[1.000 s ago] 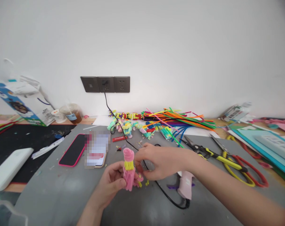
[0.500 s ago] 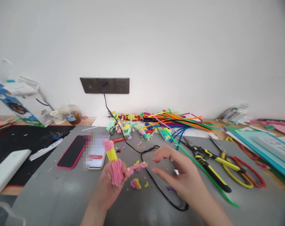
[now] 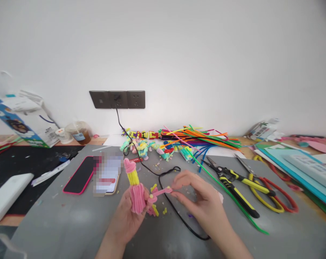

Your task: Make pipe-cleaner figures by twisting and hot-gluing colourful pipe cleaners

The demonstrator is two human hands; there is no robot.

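Observation:
My left hand [image 3: 127, 214] is closed around a pink and yellow pipe-cleaner figure [image 3: 138, 198], which stands upright in the fist. From its right side juts a thin pink pipe-cleaner strip [image 3: 160, 192] with small yellow bits on it. Thumb and forefinger of my right hand [image 3: 197, 196] are pinched at the far tip of that strip. Under the strip, a small pink and yellow pipe-cleaner piece [image 3: 155, 210] lies on the grey mat [image 3: 79, 223], partly hidden by my left hand.
A black cable [image 3: 179, 218] loops across the mat. Black-and-yellow pliers [image 3: 239, 196] and scissors [image 3: 267, 198] lie to the right beside a green pipe cleaner [image 3: 249, 217]. Bundled pipe cleaners [image 3: 206, 138] and cut scraps [image 3: 143, 148] line the wall. Two phones [image 3: 80, 176] lie left.
My right hand has moved left and closed its fingertips on the strip's tip. My left hand has shifted slightly right with the figure. The whole view has turned a little.

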